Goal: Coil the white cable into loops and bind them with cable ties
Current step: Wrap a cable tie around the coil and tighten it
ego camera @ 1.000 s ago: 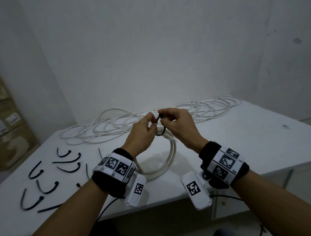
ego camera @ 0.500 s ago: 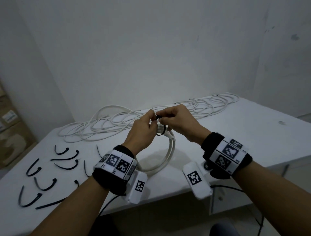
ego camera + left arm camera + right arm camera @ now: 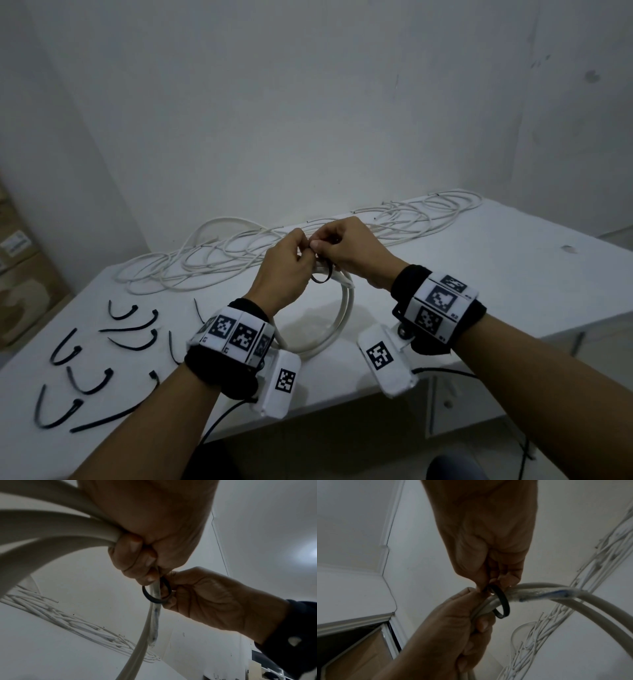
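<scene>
Left grip [image 3: 286, 263] clamped round the coiled white cable [image 3: 342, 317], held above the counter [image 3: 479, 291] centre. Right grip [image 3: 349, 250], at 3 o'clock, pinching the black cable tie [image 3: 155, 593] looped loosely round the coil.

Both forearms are bare. Each wrist wears a black fabric cuff [image 3: 219, 371] wrapped by a white band [image 3: 236, 334] printed with square black-and-white markers. A white camera housing [image 3: 279, 385] with one marker hangs under each wrist, trailing a thin black cord [image 3: 219, 419].
</scene>
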A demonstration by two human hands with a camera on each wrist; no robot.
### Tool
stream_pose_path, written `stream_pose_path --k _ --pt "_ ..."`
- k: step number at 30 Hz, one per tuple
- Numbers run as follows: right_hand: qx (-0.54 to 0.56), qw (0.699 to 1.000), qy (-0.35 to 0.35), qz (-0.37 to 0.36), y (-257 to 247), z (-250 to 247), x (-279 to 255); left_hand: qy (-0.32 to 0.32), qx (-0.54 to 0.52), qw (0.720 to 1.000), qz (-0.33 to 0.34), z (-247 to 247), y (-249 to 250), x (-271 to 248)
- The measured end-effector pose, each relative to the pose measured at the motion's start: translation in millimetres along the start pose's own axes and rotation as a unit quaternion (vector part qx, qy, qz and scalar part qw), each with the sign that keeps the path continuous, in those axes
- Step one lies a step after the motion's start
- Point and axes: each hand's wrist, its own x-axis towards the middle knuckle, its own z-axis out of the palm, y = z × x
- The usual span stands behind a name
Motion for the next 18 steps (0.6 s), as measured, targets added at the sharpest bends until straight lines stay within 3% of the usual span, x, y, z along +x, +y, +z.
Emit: stream_pose_path --k 6,9,14,18 --pt "0.061 0.995 0.074 -0.010 -0.3 1.6 3.6 -0.020 -0.001 0.998 -0.058 -7.0 -5.7 3.4" --pt "0.094 0.990 0.099 -0.017 0.2 6.3 3.5 -0.037 -0.018 0.998 -0.052 -6.2 -3.8 4.6" --pt "0.059 0.998 0.035 -0.009 -2.2 7.8 -0.4 -0.026 0.012 0.999 -0.015 -3.3 -3.0 6.9" --pt "0.075 0.997 0.022 0.003 -1.7 3.0 4.5 -0.033 -0.001 0.999 -0.033 -3.9 -2.8 7.1"
